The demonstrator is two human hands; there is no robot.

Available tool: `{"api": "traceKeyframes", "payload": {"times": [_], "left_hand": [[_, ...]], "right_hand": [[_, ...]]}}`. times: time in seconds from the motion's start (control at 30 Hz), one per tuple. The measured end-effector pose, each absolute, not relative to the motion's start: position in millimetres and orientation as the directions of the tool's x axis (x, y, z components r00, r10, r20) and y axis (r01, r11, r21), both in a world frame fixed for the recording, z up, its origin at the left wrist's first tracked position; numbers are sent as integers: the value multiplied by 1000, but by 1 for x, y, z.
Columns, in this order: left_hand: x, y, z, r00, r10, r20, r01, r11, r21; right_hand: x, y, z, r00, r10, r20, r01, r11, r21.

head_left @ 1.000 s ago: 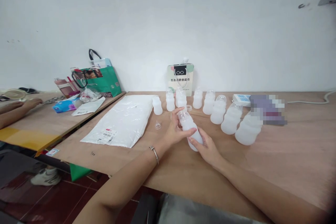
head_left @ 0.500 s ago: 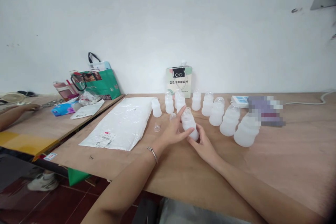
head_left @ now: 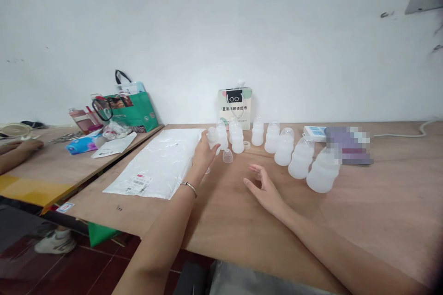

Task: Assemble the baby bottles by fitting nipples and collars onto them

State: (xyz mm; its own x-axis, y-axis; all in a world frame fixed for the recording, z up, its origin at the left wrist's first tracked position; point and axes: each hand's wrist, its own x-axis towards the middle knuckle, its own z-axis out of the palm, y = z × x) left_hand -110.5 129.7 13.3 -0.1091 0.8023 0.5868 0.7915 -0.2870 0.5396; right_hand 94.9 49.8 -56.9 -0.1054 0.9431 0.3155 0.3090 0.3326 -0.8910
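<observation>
My left hand (head_left: 204,153) is closed around a frosted white baby bottle (head_left: 213,137) at the left end of a row of similar bottles. A clear domed top shows on it; my fingers hide part of its body. Just right of this hand, a clear dome cap (head_left: 227,156) rests on the table. Another small clear piece (head_left: 208,170) is partly hidden behind my left hand. My right hand (head_left: 265,189) is over the middle of the table, fingers apart and holding nothing. Several capped bottles (head_left: 300,159) stand upright in a curve beyond it and to its right.
A white plastic mailer (head_left: 155,161) lies left of the bottles. Behind them stands a paper bag (head_left: 235,108). A small white ring (head_left: 247,145) lies among the bottles. At right are a white box (head_left: 314,133) and a purple packet (head_left: 349,147). Another person's hand (head_left: 29,146) is far left.
My left hand has moved left from the middle to the row's left end. The bottle that was between my hands is gone from there. My right hand has let go and opened.
</observation>
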Motion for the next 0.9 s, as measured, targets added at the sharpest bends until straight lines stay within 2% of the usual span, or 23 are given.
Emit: {"api": "traceKeyframes", "payload": {"times": [0.2, 0.4, 0.63, 0.8, 0.9], "left_hand": [[-110, 137, 5, -85, 855, 512, 783, -261, 565], [-115, 142, 2, -129, 871, 474, 706, -255, 661], [-114, 144, -1, -118, 878, 463, 687, -265, 676], [-116, 128, 18, -205, 794, 572, 744, -254, 619], [-125, 108, 34, -204, 757, 621, 823, -211, 528]], "right_hand": [[95, 49, -55, -120, 948, 296, 302, 318, -899], [95, 50, -56, -115, 955, 272, 290, 295, -910], [95, 52, -59, -110, 955, 274, 246, 293, -924], [97, 57, -65, -60, 953, 297, 229, 303, -925], [101, 73, -67, 1, 926, 378, 393, 348, -851]]}}
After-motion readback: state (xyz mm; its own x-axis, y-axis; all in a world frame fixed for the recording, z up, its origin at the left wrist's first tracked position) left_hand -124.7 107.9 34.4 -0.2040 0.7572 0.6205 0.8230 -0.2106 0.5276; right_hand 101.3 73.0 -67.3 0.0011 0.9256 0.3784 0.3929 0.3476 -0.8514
